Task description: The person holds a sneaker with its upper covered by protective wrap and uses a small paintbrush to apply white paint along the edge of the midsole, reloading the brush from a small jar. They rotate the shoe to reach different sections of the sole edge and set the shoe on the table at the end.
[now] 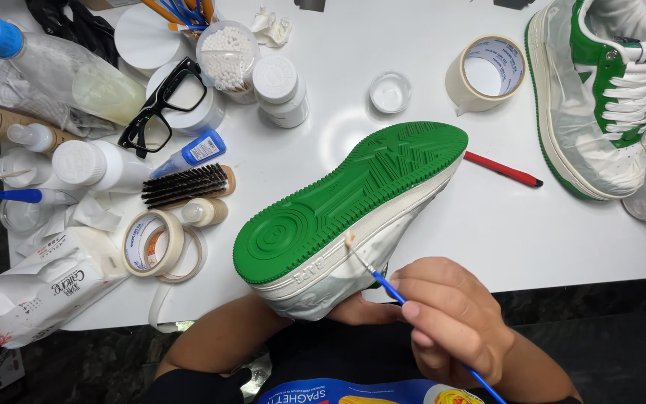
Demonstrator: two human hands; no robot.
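The work here is fine painting on the white side wall of a sneaker (pixel 353 202), which is turned with its green sole up. The right hand (pixel 454 322) is closed around a thin blue brush (pixel 383 284), pinched between thumb and fingers like a pen, and the pale tip of the brush touches the white edge just under the green sole, near the heel end. To do this step well, I think the brush should carry only little paint and move in short, light strokes along the white band, so that nothing goes up on the green rubber. The upper of the shoe looks covered with a clear film or tape, which helps to protect it, but the border to the sole seems open, so a steady hand is needed there.

The left hand (pixel 360 308) is mostly hidden under the shoe; only a small part shows below the heel, so it seems to carry the shoe from beneath, but how its fingers are closed I cannot tell. The shoe lies over the near edge of the white worktop (pixel 487 224), between both hands, heel near and left, toe pointing far and right.

The second sneaker (pixel 600 97) stands far right, well apart, and a red pencil (pixel 502 169) lies just beside the toe
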